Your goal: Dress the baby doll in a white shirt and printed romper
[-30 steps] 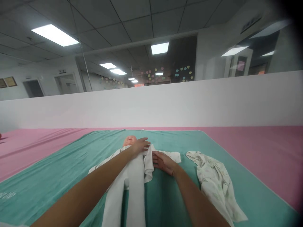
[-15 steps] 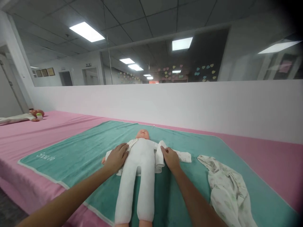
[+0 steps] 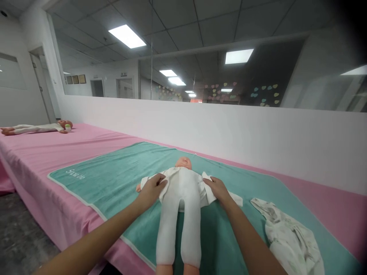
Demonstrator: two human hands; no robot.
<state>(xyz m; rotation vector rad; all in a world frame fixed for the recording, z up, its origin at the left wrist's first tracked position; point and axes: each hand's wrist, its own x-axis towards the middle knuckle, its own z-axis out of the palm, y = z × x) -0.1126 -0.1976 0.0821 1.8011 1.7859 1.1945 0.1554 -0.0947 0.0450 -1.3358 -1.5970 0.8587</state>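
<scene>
A baby doll (image 3: 183,191) with a white cloth body lies on its back, feet toward me. A white baby shirt (image 3: 170,177) is spread open under it, with one sleeve around the arm at the left. My left hand (image 3: 153,189) is closed on the shirt's left front edge, beside the doll's chest. At the other side, my right hand (image 3: 218,188) pinches the right front panel and holds it up a little. The other sleeve (image 3: 235,198) stretches out to the right, partly behind my right wrist.
A green towel (image 3: 109,179) lies under the doll on a pink-covered table (image 3: 94,143). Printed baby clothing (image 3: 292,233) is crumpled at the right. Another doll (image 3: 37,128) and a small bottle (image 3: 68,127) lie far left. A white wall (image 3: 229,133) with a mirror stands behind.
The view has swung left. My left hand has taken the left shirt edge and pulled it toward the doll's chest. My right hand has drawn the right panel outward from the body.
</scene>
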